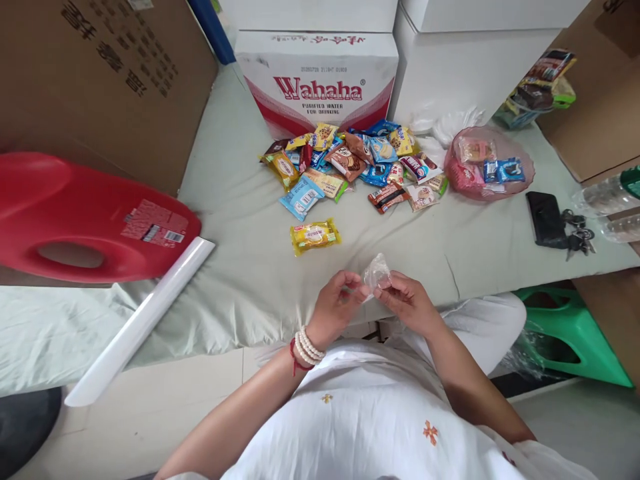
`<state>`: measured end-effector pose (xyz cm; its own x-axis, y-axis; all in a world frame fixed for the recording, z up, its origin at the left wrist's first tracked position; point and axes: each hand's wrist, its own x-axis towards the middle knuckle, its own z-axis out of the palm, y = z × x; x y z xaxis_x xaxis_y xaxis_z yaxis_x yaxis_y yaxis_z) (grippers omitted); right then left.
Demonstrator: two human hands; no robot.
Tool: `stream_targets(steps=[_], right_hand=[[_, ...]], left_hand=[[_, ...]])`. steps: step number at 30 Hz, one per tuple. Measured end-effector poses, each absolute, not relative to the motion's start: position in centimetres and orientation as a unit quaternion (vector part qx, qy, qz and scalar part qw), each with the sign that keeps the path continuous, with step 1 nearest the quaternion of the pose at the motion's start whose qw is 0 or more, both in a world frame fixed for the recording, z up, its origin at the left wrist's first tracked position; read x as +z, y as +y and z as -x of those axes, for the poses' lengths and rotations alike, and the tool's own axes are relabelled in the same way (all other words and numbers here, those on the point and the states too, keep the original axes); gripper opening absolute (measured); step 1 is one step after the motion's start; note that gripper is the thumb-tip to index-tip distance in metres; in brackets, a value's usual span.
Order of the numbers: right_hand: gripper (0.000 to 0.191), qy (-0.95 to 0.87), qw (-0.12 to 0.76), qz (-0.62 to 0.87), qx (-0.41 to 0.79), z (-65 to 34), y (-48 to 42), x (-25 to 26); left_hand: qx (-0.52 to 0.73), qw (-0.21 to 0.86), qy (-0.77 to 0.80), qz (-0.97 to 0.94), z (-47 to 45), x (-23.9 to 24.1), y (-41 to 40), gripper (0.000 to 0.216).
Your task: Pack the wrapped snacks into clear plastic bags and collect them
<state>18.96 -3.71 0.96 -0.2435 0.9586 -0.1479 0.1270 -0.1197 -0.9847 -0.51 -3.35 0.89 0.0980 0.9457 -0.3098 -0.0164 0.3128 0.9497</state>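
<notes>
A small crumpled clear plastic bag is held up between my two hands at the table's front edge. My right hand pinches its right side between thumb and fingers. On the other side, my left hand has its thumb and fingertips closed at the bag's lower left edge. A yellow wrapped snack lies by itself just beyond my left hand. Farther back is a heap of small wrapped snacks in brown, blue, yellow and white packets.
A pink bowl with several packets stands right of the heap, near a black phone and keys. Behind is a Wahaha carton. To the left are a red jug and a white tube across the table edge.
</notes>
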Motion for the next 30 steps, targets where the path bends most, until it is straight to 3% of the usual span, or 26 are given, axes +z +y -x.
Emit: stream_targets(steps=[3, 11, 15, 21, 26, 30], right_hand=[[0.031, -0.552, 0.366, 0.488, 0.568, -19.4, -4.0, 1.2], [0.034, -0.389, 0.458, 0.540, 0.589, -23.2, -4.1, 0.4], [0.037, -0.354, 0.479, 0.586, 0.549, -24.4, -3.7, 0.2], [0.046, -0.436, 0.397, 0.618, 0.519, -22.2, -3.8, 0.4], [0.019, -0.498, 0.346, 0.614, 0.506, -20.5, -4.2, -0.7], [0.018, -0.507, 0.368, 0.594, 0.504, -20.3, -4.5, -0.9]], left_hand=[[0.403, 0.579, 0.543, -0.456, -0.5, 0.8, -3.0, 0.031], [0.415, 0.702, 0.493, -0.301, -0.2, 0.1, -2.3, 0.046], [0.426, 0.705, 0.491, -0.283, 0.1, 0.4, -2.6, 0.049], [0.457, 0.689, 0.466, -0.315, -0.1, 0.6, -3.7, 0.038], [0.474, 0.689, 0.483, -0.258, -0.1, 0.8, -3.5, 0.036], [0.499, 0.657, 0.509, -0.246, -0.3, 0.8, -3.3, 0.043]])
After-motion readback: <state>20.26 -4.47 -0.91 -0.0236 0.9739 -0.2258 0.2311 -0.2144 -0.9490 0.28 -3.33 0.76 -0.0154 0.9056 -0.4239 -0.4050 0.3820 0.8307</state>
